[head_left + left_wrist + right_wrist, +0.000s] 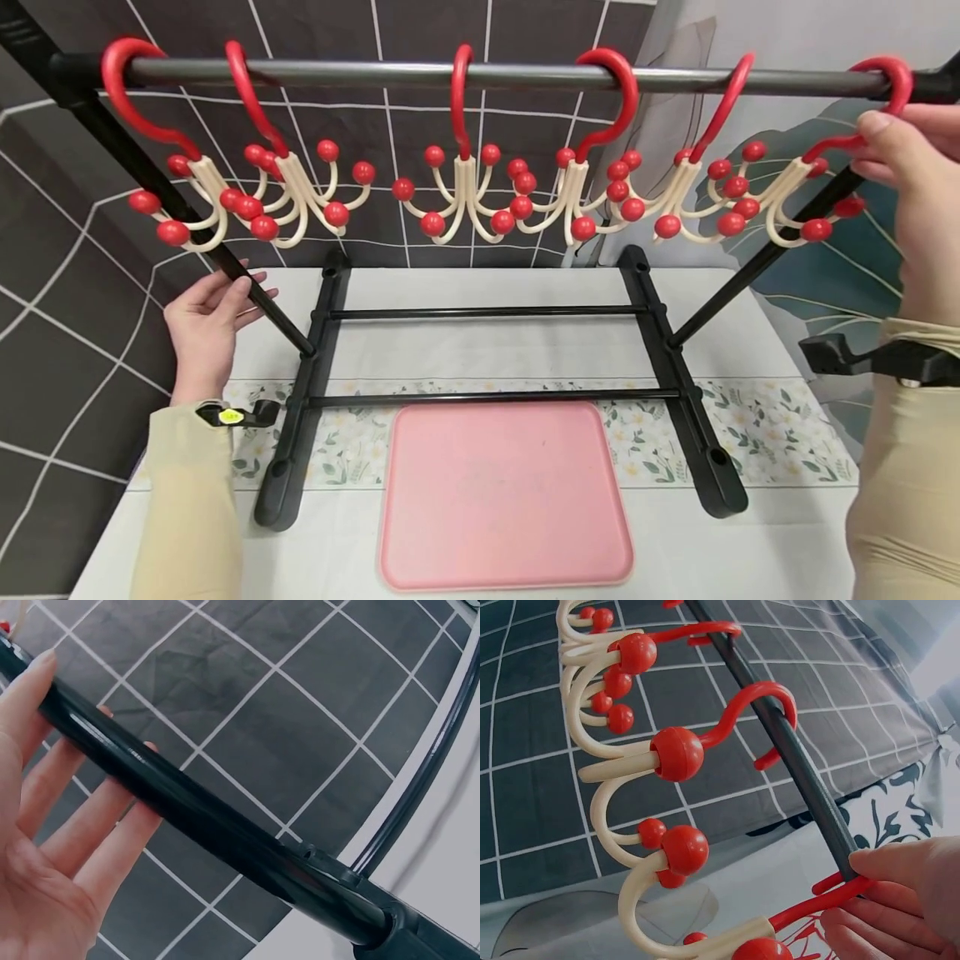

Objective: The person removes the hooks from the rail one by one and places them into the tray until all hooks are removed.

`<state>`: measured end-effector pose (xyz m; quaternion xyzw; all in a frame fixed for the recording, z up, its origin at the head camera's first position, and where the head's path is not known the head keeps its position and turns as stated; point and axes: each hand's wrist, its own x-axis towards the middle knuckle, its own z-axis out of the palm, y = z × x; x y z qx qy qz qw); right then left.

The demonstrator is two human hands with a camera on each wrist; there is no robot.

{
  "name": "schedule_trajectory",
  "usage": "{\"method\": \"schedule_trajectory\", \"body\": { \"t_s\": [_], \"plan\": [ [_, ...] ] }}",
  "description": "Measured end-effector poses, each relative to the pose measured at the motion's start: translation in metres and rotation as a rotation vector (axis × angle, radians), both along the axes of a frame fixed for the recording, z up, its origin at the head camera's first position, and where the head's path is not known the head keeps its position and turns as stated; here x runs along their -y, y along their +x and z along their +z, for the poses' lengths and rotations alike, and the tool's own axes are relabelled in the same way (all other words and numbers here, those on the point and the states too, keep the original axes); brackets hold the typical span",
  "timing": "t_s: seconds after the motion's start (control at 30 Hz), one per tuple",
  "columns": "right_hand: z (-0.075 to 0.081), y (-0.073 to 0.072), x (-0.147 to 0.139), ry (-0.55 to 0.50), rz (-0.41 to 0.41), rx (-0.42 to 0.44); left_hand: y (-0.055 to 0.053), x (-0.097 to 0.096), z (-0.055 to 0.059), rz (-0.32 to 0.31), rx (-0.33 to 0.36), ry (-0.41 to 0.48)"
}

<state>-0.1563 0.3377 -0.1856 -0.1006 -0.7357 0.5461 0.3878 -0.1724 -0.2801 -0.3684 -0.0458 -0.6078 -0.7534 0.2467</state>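
A black clothes rack has a horizontal top bar (360, 73) with several octopus-style hooks hung along it, each with a red S-shaped hook and cream arms tipped with red balls. At the far right end, my right hand (922, 192) pinches the red hook of the rightmost octopus hanger (787, 187), which hangs over the bar; the right wrist view shows thumb and fingers at that red hook (810, 907). My left hand (60, 877) holds the rack's left post (202, 802), thumb in front and fingers behind it, low on the post in the head view.
A pink tray (506, 500) lies on the white, floral-banded tablecloth (757, 533), in front of the rack's lower crossbar (487, 397). The rack's two feet (288, 467) stand on the table. Behind hangs a dark cloth with a white grid (427, 33), with a leaf-patterned curtain (862, 267) at right.
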Motion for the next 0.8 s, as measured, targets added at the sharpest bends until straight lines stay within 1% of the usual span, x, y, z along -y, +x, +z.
{"method": "schedule_trajectory", "body": {
  "t_s": [0.07,0.27,0.4,0.6,0.8],
  "plan": [
    [0.0000,-0.0003,0.0009,-0.004,-0.001,-0.001,0.0002,0.0014,0.0003,-0.019,0.005,0.005],
    [0.0007,-0.0011,0.0025,0.007,-0.010,0.000,-0.0008,0.0033,0.0030,-0.045,0.011,-0.008],
    [0.0006,-0.0010,0.0028,0.072,-0.029,0.009,-0.0011,0.0034,0.0038,-0.058,0.019,0.000],
    [0.0021,0.0003,0.0004,0.152,-0.036,0.014,0.0004,0.0046,0.0049,-0.030,0.041,-0.041],
    [0.0026,0.0038,-0.0041,0.253,-0.048,-0.008,-0.0008,0.0048,0.0049,-0.036,0.022,-0.029]
  ]
}}
